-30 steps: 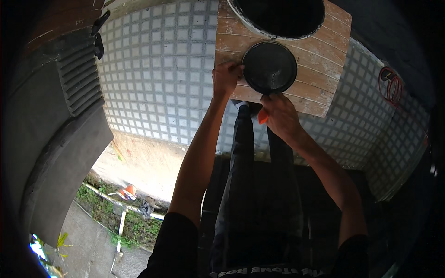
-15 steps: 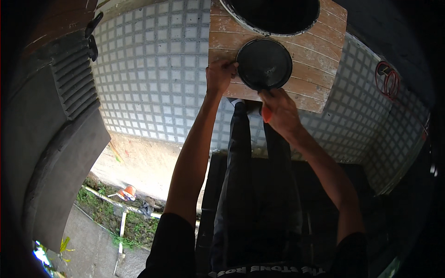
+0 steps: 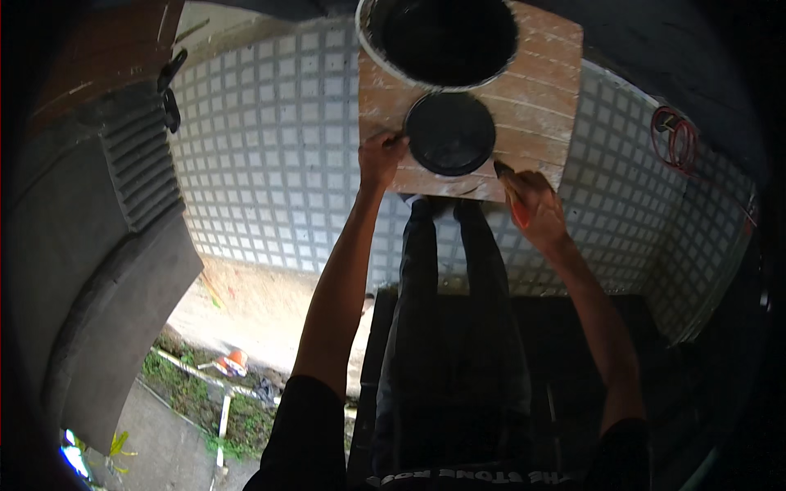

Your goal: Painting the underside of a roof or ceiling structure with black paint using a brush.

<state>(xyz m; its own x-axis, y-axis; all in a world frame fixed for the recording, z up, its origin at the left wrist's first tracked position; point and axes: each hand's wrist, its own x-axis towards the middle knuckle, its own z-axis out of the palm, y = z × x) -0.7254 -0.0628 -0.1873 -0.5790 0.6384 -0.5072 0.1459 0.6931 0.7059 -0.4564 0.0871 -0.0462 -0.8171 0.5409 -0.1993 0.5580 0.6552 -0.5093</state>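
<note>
A round dark lid or shallow pan lies on the pale, scuffed wooden board, just below a large dark-filled bucket with a whitish rim. My left hand is closed at the lid's left edge, fingertips touching or gripping the rim. My right hand grips a hand tool with an orange-red handle and a dark tip, held just off the lid's lower right, over the board's front edge. The tool's exact kind is unclear, partly hidden by my fingers.
A tiled surface surrounds the board, with a coiled red hose or cord at right. A grey ledge and ribbed slab are at left. My legs stand below the board. Plants, pipes and an orange object lie lower left.
My right hand and tool have moved right, away from the lid's lower rim, exposing the dark tip. My left hand stays at the lid. The whole view has shifted slightly.
</note>
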